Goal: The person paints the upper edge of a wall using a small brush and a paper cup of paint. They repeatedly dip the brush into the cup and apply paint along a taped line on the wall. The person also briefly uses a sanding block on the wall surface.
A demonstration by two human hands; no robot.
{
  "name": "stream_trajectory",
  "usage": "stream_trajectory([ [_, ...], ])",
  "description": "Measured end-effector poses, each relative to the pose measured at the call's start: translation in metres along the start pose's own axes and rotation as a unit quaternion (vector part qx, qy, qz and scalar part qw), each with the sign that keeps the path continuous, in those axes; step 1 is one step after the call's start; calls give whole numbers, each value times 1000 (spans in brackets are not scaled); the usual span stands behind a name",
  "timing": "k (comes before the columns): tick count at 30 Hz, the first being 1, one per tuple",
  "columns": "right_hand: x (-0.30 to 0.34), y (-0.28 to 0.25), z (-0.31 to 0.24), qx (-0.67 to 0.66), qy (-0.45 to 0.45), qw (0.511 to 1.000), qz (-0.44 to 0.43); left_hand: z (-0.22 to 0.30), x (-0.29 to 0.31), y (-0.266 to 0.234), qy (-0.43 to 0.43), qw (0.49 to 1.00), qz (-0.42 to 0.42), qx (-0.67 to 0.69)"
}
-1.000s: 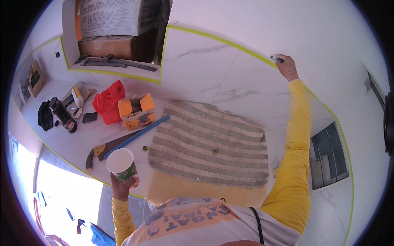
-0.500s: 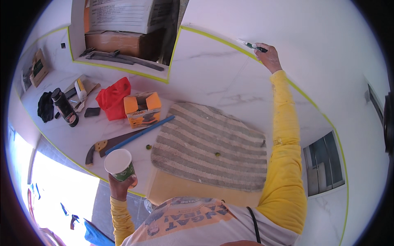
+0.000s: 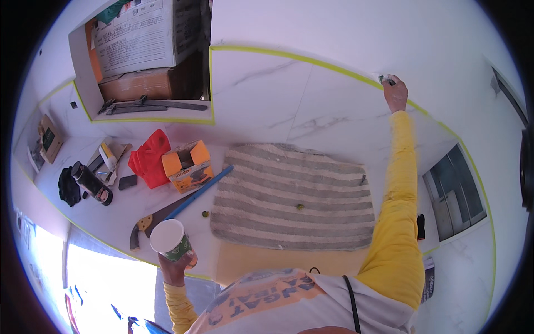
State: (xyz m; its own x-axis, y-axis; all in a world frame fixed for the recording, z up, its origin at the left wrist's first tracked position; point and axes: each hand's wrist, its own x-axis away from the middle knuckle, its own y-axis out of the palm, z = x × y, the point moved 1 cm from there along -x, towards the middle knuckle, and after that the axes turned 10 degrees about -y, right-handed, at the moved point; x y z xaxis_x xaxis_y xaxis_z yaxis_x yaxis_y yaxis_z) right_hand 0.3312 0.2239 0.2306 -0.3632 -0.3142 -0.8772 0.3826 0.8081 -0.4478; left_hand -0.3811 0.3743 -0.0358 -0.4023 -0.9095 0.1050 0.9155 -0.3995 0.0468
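Pinching a small dark-handled brush (image 3: 390, 81) in the right grip (image 3: 396, 96), arm stretched well forward; bent fingers hide much of the handle. Brush end just left of the knuckles, at the white wall (image 3: 334, 33) or very close to it; contact cannot be told. Yellow-green masking tape (image 3: 289, 55) crosses just below this grip, running off to its left and right, with marble-look tile (image 3: 261, 92) under it. Left grip (image 3: 174, 269) curled round the lower part of a green-and-white paper cup (image 3: 178, 250), low and well to the left of the other grip. Cup mouth faces up, inside white; contents cannot be made out. On the counter (image 3: 130, 207) just beyond the left grip: a handsaw (image 3: 145, 223), a blue tube (image 3: 197, 192) lying along its blade. Farther out from the same grip, an orange-and-white carton (image 3: 192, 179) with raised flaps, crumpled red fabric (image 3: 150, 160) beside it. Black bottle (image 3: 92, 183) well off to this grip's left. Grey-striped mat (image 3: 295, 225) spread to its right, between the two grips.
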Motion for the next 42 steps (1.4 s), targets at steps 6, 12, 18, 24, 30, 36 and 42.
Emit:
stream_trajectory([
  [6,17,85,-136,-90,-36,993,73,14,5,6,22,1000,-9,-7],
  [12,22,147,-267,-182,-118,976,-3,25,8,10,-16,999,-15,-27],
  [18,26,131,-251,-347,-18,937,37,26,11,9,9,1000,-7,7],
  [24,21,105,-189,-272,9,959,74,23,14,6,22,999,7,25],
  [30,18,99,-150,-252,29,965,61,19,12,2,29,999,9,-26],
  [36,19,73,-139,-97,32,993,55,22,13,3,-5,999,-21,-29],
  [42,20,89,-192,-7,3,1000,31,26,14,6,-7,1000,-27,-9],
])
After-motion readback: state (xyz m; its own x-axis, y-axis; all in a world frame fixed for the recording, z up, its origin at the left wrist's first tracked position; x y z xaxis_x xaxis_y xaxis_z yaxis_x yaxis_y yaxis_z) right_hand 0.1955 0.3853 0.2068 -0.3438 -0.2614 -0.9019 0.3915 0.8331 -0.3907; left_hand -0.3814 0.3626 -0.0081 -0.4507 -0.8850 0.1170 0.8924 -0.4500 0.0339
